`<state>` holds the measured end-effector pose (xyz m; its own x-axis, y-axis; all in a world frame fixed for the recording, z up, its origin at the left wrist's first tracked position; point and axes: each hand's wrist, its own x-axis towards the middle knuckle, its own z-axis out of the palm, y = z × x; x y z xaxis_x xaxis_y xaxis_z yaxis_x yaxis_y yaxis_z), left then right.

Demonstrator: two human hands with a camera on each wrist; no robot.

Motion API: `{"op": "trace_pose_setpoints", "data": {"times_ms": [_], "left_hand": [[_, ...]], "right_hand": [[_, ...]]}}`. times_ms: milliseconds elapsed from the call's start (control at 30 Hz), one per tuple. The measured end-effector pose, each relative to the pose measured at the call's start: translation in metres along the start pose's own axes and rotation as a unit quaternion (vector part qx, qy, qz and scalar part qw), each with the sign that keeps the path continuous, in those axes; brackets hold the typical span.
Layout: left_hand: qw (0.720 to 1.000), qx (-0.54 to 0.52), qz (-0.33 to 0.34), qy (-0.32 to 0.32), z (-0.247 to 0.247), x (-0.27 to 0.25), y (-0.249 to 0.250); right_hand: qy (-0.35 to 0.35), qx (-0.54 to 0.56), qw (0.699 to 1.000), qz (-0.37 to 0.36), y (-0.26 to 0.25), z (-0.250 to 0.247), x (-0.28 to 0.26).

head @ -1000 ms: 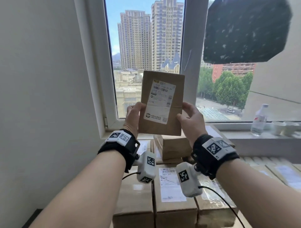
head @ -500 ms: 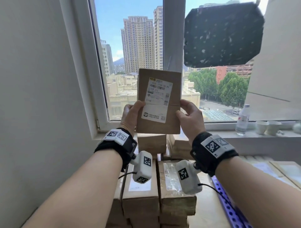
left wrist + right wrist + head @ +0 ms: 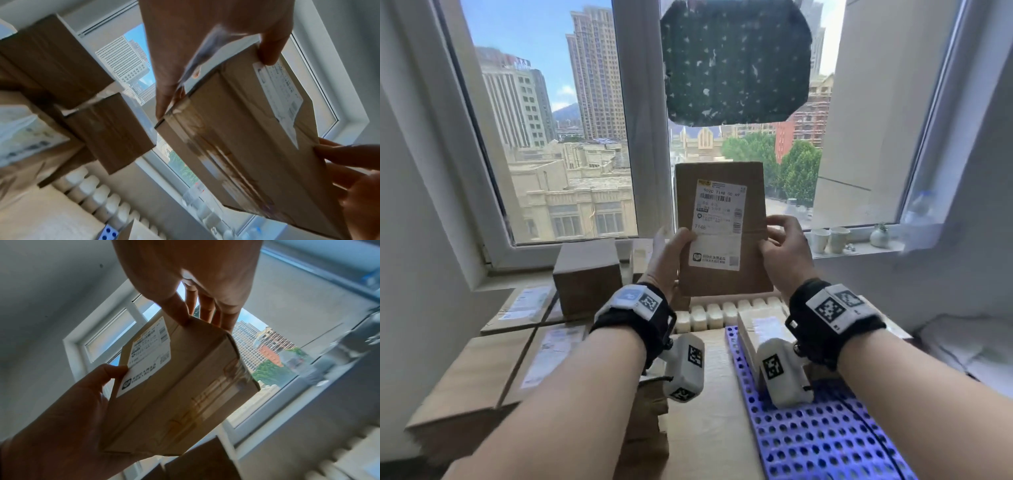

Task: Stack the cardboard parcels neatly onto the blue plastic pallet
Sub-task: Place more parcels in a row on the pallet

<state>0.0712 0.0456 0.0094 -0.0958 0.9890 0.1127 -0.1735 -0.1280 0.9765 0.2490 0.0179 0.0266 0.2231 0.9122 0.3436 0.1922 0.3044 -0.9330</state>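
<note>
Far left: flat cardboard parcels laid side by side, white labels up, with a taller brown box standing on them toward the window sill. Then the left hand, thumb curled over the front face and fingers wrapped behind, clamped on the left edge of the held parcel. Parcel upright in mid-air in front of the window, shipping label facing back at the camera, not touching anything below. Clear tape along its narrow side in the wrist views. Right hand clamped on the opposite edge, thumb in front, fingers behind. Below and right: blue plastic pallet full of round holes, one labelled parcel lying at its far end, hard up against the white radiator. Further right on the sill, two small white cups and a little vase. Plastic bottle at the right end, pretty blurry.
</note>
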Motion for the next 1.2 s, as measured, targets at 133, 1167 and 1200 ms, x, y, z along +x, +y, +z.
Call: {"op": "trace_pose_setpoints", "data": {"times_ms": [133,1167,1200], "left_hand": [[0.999,0.001,-0.032,-0.022,0.046,-0.007,-0.037],[0.868,0.184,-0.428,-0.173,0.11,-0.042,-0.219],[0.862,0.185,-0.44,-0.168,0.11,-0.045,-0.222]], "right_hand": [[0.01,-0.05,0.998,0.031,0.03,-0.047,-0.005],[-0.115,-0.363,0.882,0.278,0.223,-0.157,-0.015],[-0.13,-0.369,0.877,0.278,0.227,-0.157,-0.016]]}}
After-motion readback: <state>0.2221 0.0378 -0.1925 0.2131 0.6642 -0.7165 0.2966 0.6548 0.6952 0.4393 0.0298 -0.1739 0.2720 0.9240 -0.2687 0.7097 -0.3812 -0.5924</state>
